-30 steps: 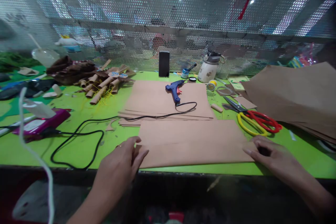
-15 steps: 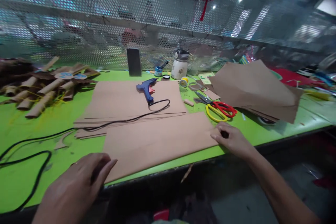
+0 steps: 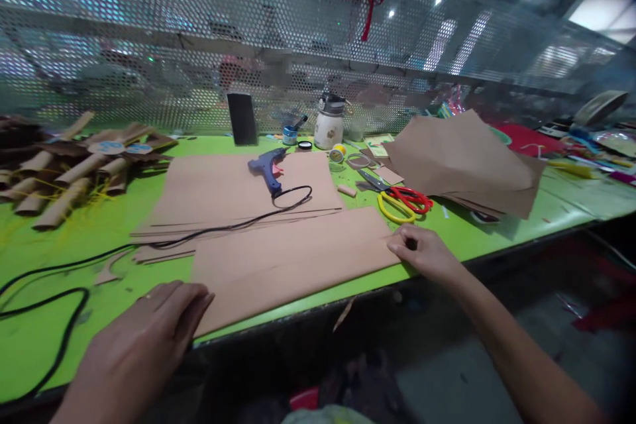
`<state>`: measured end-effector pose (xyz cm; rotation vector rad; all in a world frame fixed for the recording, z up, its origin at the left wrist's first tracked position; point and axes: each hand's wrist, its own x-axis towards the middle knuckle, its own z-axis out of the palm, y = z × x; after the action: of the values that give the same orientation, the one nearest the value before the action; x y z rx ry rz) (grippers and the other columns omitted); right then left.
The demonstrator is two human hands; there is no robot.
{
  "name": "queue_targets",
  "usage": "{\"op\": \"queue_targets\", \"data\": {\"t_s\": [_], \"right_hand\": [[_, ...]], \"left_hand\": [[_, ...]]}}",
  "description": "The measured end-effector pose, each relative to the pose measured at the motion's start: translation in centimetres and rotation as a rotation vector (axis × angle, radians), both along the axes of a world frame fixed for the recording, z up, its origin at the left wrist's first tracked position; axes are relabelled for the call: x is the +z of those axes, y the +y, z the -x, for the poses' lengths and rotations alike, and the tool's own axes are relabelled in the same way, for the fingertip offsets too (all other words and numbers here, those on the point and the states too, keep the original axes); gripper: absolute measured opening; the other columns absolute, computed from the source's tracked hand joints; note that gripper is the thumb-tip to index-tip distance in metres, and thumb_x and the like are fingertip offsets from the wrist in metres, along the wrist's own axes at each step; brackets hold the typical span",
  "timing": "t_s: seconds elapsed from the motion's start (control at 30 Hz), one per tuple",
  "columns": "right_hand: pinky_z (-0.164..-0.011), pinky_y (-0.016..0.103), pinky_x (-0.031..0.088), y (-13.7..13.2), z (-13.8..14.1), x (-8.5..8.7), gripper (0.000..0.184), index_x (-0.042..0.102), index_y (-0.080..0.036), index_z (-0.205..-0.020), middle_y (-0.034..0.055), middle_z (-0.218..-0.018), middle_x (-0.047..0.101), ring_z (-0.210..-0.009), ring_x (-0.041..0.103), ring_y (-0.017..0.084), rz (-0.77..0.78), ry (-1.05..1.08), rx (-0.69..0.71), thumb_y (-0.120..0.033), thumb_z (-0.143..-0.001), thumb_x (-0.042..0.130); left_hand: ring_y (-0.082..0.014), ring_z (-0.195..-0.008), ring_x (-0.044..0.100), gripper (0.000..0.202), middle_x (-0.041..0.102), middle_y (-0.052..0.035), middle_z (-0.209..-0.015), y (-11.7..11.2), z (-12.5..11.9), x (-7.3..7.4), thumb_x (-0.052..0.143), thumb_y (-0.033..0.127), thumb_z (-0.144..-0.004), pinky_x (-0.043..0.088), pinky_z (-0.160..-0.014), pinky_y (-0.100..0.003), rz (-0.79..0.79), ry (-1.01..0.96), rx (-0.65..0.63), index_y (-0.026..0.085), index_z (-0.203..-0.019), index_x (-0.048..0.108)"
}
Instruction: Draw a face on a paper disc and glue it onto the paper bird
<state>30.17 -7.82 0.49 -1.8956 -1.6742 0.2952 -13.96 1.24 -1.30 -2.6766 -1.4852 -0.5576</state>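
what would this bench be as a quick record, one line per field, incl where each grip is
left grip: at the front brown sheet, left edge
right grip: at its right end
pinch: unclear on both
behind sheet: stacked brown sheets, blue glue gun lying on top
right side: scissors, red and yellow handles
left side: brown tubes, piled
surface: green table

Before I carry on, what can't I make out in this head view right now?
In the head view:
- Left hand: its own back hides whether it grips the front brown sheet.
- The sheet's near right corner: covered by the right hand.
- Black cord: cut off by the left edge.
- Blue-and-white tag: markings too small.
- Shapes behind the perforated panel: blurred, screened by it.
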Motion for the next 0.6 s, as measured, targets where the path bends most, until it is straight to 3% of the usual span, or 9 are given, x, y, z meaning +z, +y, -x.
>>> {"op": "queue_targets", "data": {"t_s": [0.3,0.43,0.6], "right_hand": [[-0.059,0.029,0.037,0.2,-0.3,0.9,0.032,0.041,-0.021,-0.054,0.0019,-0.066,0.057,-0.063,0.051,0.017,0.051,0.039,0.035,-0.034,-0.079,0.056],[-0.062,0.03,0.036,0.2,-0.4,0.6,0.03,0.039,-0.022,-0.058,0.0018,-0.069,0.053,-0.066,0.05,0.018,0.085,0.027,0.066,-0.034,-0.081,0.053],[-0.062,0.03,0.035,-0.1,-0.5,-0.1,0.03,0.033,-0.023,-0.062,-0.0003,-0.068,0.045,-0.065,0.045,0.017,0.042,0.014,0.061,-0.033,-0.082,0.052]], "left_hand": [[-0.0217,-0.064,0.058,0.039,0.063,-0.0045,-0.072,0.1,-0.6,2.2,0.034,0.049,-0.091,0.037,-0.06,-0.032,0.102,0.063,-0.046,0.022,-0.077,0.058],[-0.0213,-0.059,0.057,0.04,0.061,-0.0038,-0.066,0.1,-1.0,2.6,0.033,0.048,-0.092,0.036,-0.056,-0.031,0.084,0.061,-0.064,0.022,-0.074,0.056],[-0.0204,-0.058,0.056,0.037,0.059,-0.0029,-0.064,0.1,-0.9,2.1,0.035,0.045,-0.093,0.034,-0.054,-0.031,0.059,0.064,-0.077,0.021,-0.072,0.054]]}}
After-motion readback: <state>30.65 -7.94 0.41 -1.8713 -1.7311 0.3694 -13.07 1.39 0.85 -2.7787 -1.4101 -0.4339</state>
